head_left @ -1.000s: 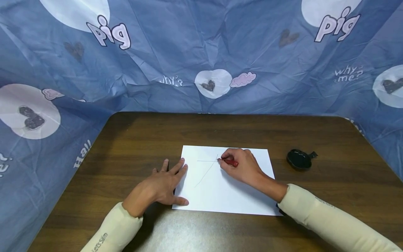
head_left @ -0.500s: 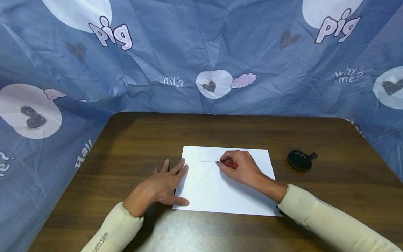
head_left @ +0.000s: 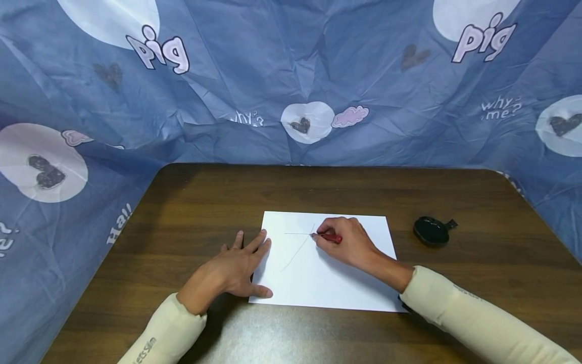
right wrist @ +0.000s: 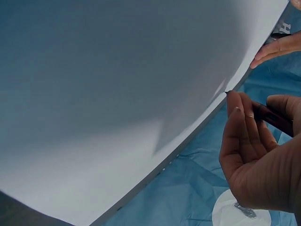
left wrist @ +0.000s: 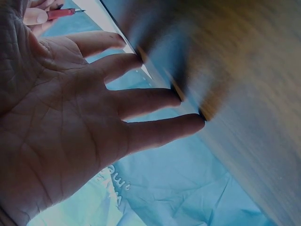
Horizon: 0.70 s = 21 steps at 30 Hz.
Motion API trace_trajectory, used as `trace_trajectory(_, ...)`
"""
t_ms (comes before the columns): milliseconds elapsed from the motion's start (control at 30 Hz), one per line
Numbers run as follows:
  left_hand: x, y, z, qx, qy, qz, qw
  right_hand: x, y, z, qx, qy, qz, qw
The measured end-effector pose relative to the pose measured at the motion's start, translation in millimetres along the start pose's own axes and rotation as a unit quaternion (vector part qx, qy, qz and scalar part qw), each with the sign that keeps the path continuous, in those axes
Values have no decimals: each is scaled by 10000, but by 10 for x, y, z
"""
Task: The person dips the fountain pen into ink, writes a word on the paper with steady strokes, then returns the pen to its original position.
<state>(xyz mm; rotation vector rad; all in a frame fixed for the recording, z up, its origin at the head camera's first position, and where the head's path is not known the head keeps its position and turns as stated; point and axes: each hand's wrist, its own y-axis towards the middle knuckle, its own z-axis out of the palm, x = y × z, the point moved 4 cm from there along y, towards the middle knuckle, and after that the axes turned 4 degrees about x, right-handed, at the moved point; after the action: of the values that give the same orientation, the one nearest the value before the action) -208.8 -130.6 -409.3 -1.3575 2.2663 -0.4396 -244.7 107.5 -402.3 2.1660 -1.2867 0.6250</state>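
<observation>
A white sheet of paper (head_left: 327, 290) lies on the table and bears a short horizontal line (head_left: 296, 233) and a long slanted line (head_left: 294, 257). With fingers spread, my left hand (head_left: 236, 268) rests across the sheet's left edge; its palm (left wrist: 61, 117) fills much of the left wrist view. My right hand (head_left: 349, 241) pinches a red pen (head_left: 333, 237), whose tip is at the paper where the two lines meet. Red barrel and pointed tip of the pen (left wrist: 62, 13) also show in the left wrist view. In the right wrist view, curled fingers (right wrist: 240, 136) partly hide the pen.
A small black pan-shaped dish (head_left: 431, 231) with a short handle stands on the brown wooden table (head_left: 218, 197), right of the paper. Blue printed cloth (head_left: 245, 76) hangs behind the table and along its sides.
My right hand has shifted slightly left and toward me, taking the pen tip from just right of the crossing onto it. My left hand has kept its place.
</observation>
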Motion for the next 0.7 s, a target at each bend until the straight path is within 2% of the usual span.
trace_trajectory(433,-6,2,1,-23,12,8,10000,23,-20,-11,-76,-243,-160,9995)
trace_trajectory(700,5,13,1,-22,2,-18,10000,31,-6,-11,38,-254,-73,9996)
